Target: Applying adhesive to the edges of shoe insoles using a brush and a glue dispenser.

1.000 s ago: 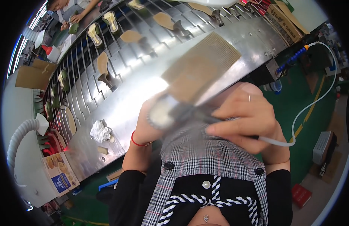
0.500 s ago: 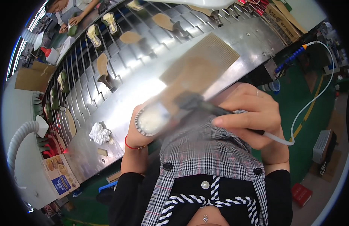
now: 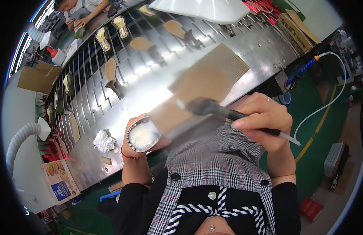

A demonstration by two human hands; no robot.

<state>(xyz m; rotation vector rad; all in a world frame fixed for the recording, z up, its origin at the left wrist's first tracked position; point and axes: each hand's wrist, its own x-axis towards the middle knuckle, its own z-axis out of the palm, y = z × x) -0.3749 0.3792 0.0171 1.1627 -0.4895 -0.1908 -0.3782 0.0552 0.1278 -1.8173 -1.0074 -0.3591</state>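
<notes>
Your left hand (image 3: 126, 146) cups a white, round, pleat-rimmed heel end (image 3: 144, 137) over the steel worktop's (image 3: 263, 47) near edge, presumably steadying it; right hand (image 3: 270, 117) pinches a slim black-handled brush (image 3: 237, 115).

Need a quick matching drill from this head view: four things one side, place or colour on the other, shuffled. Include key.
Things:
1. brush
2. shoe piece with whitish heel end
3. crumpled white wad
4. bracelet

Place or colour:
A. red
B. lying on the metal tabletop
C. held in the right hand
D. held in the left hand

Pairs: 1-C, 2-D, 3-B, 4-A
</notes>
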